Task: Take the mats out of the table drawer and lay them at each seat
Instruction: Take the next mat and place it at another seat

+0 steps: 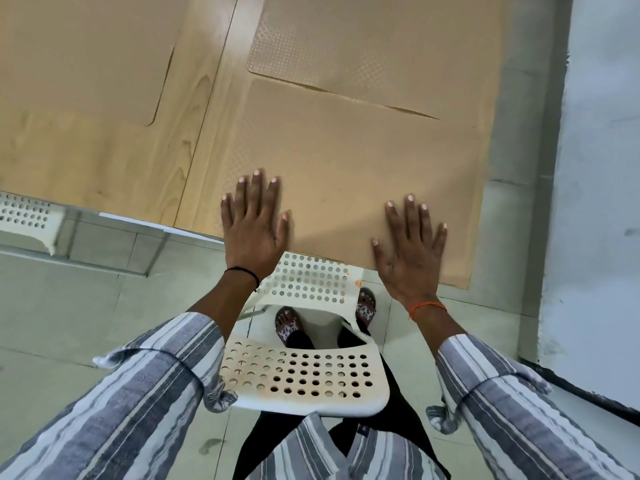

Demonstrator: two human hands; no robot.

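At the far left of the tabletop, toward 10 o'clock from the person, one mat lies flat; its rounded near corner is in view and the rest runs out of the picture. It is well apart from both hands. A white perforated chair shows just under the tabletop edge on that side.

The left hand lies with its fingers straight and spread. The fingers press on the near-left part of the nearest mat, and the heel of the hand hangs over the tabletop edge. It holds nothing.

This nearest mat lies directly ahead, at 12 o'clock, between and under the two hands. Its long axis seems to run left to right, along the near edge of the tabletop. Its near-right part reaches a little past the edge. Beyond it, at about 1 o'clock, a further mat with a dotted texture lies flat, and the two appear to overlap slightly at their shared border.

The right hand is also flat, fingers apart, resting on the near-right part of the same mat. Both hands are equally near to it.

Below the hands stands a second white chair, so this mat is at a seat. I judge that the coming move is a small push toward 12 o'clock, so that the mat does not overhang.
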